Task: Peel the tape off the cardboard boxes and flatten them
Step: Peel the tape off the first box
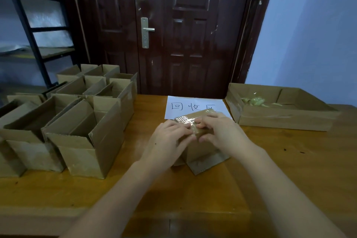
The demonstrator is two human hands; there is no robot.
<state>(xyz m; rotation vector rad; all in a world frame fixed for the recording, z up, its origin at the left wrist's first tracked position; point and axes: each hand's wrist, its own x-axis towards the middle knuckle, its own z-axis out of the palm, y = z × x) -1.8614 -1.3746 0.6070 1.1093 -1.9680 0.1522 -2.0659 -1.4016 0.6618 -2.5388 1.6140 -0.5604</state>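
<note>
2 hands, left hand [170, 137] and right hand [218, 131], pinch the tape [195, 120] atop the small box [201, 149] mid-table; best to steady the box and peel low

You have one taped box [201, 141] under two hands, about eight open boxes [85, 141] at left, one shallow tray [280, 120] far right, one paper sheet [185, 106].

**Hands on a taped box at the bench**

Small cardboard box [201, 145] standing on the wooden bench [289, 170], clear tape [193, 119] across its top. Left hand [170, 137] and right hand [222, 131] both on the box, fingertips curled onto the tape at the near top edge. Open boxes [77, 121] clustered at left. Behind, a white sheet of paper [193, 105] with handwriting; at right, a shallow cardboard tray [280, 120] holding crumpled tape scraps [253, 101]. Dark door [164, 25] beyond.
</note>
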